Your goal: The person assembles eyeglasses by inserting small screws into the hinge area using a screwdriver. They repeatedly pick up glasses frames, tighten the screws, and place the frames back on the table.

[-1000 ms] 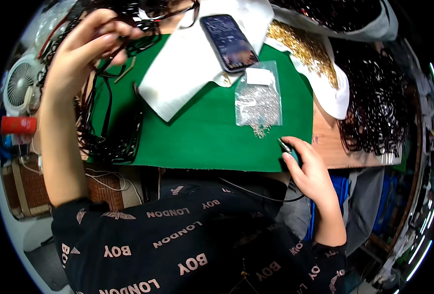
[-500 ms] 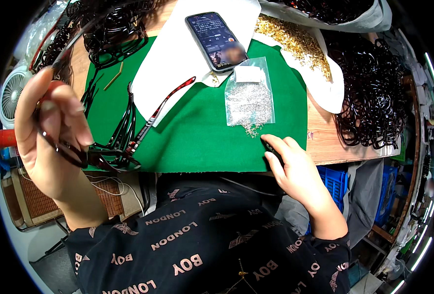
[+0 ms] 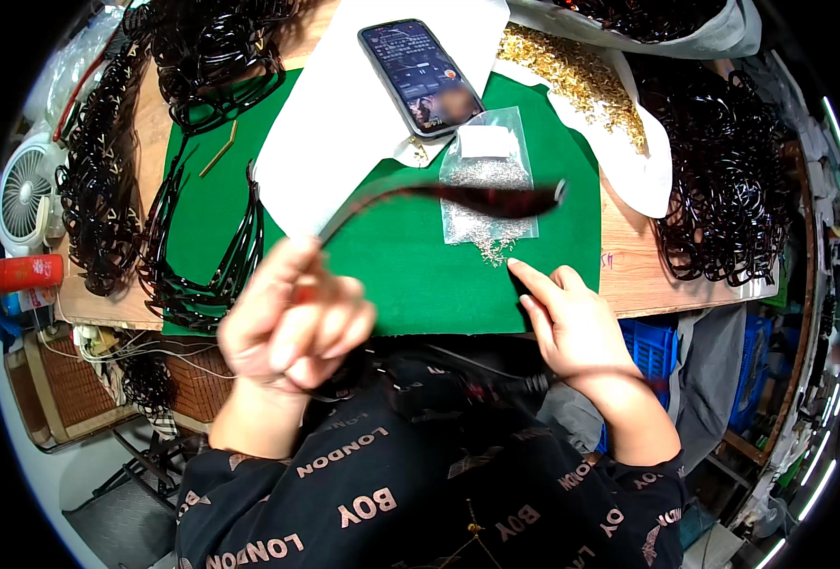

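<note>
My left hand (image 3: 296, 318), fingers curled, is raised over the front edge of the green mat (image 3: 391, 284). It grips a dark red-brown eyeglass frame (image 3: 477, 197), smeared by motion; one temple reaches right in front of a clear bag, and a lower dark part crosses my right forearm. My right hand (image 3: 576, 318) rests at the mat's front right, index finger reaching to a small pile of silver screws (image 3: 496, 251) at the mouth of the clear bag (image 3: 486, 175). A dark thing between its index finger and thumb is mostly hidden.
Several dark temples (image 3: 249, 237) lie at the mat's left, near dark frames (image 3: 221, 95). A phone (image 3: 420, 76) rests on white paper (image 3: 315, 142). Gold-coloured small parts (image 3: 581, 85) lie on white sheeting; a dark frame heap (image 3: 723, 180) is at right. A fan (image 3: 29, 190) stands left.
My left hand has come right and nearer to me from the far left, swinging the eyeglass frame across the mat. My right hand has stayed nearly in place by the screws.
</note>
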Motion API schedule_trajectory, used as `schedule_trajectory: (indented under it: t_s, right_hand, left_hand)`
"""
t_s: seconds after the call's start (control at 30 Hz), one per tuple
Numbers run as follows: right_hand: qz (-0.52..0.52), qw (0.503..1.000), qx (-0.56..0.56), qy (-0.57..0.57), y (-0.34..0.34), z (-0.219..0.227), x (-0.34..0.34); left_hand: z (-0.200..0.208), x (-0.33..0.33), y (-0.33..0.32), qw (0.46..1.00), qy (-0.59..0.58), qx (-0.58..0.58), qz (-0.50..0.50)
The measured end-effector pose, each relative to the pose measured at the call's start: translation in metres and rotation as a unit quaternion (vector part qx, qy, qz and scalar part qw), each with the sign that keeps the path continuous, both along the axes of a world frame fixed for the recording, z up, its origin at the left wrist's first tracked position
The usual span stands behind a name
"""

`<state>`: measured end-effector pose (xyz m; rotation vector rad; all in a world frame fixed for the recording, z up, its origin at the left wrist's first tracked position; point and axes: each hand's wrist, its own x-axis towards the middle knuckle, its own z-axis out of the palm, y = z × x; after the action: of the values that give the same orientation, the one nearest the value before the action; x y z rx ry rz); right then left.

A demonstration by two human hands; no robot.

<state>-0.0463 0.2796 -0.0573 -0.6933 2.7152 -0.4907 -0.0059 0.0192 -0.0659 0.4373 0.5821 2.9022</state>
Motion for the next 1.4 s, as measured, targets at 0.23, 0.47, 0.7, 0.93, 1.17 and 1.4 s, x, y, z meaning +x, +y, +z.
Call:
schedule_trajectory:
  t_s: [0.23, 0.47, 0.7, 0.93, 1.17, 1.4]
  right_hand:
    - [-0.020, 0.999, 0.031, 0.011, 0.000, -0.002, 0.004]
    - [-0.015, 0.999, 0.038, 0.021, -0.003, -0.002, 0.005]
    - [-0.027, 0.999, 0.039, 0.020, -0.003, -0.001, 0.007]
    - [-0.136, 0.761, -0.326, -0.544, -0.022, 0.025, 0.002]
    - [-0.170, 0.619, -0.429, -0.636, -0.039, 0.012, 0.002]
    - [-0.200, 0.565, -0.435, -0.672, -0.035, 0.012, 0.002]
  left_hand:
    - [-0.046, -0.001, 0.037, 0.979, -0.137, 0.094, -0.121]
    - [-0.056, -0.004, 0.041, 0.962, -0.205, 0.118, -0.134]
    - [-0.065, -0.002, 0.040, 0.966, -0.172, 0.124, -0.148]
    - [-0.062, -0.002, 0.045, 0.969, -0.167, 0.132, -0.125]
    - [-0.061, -0.002, 0.045, 0.971, -0.159, 0.123, -0.132]
    - [-0.068, -0.002, 0.042, 0.970, -0.150, 0.095, -0.168]
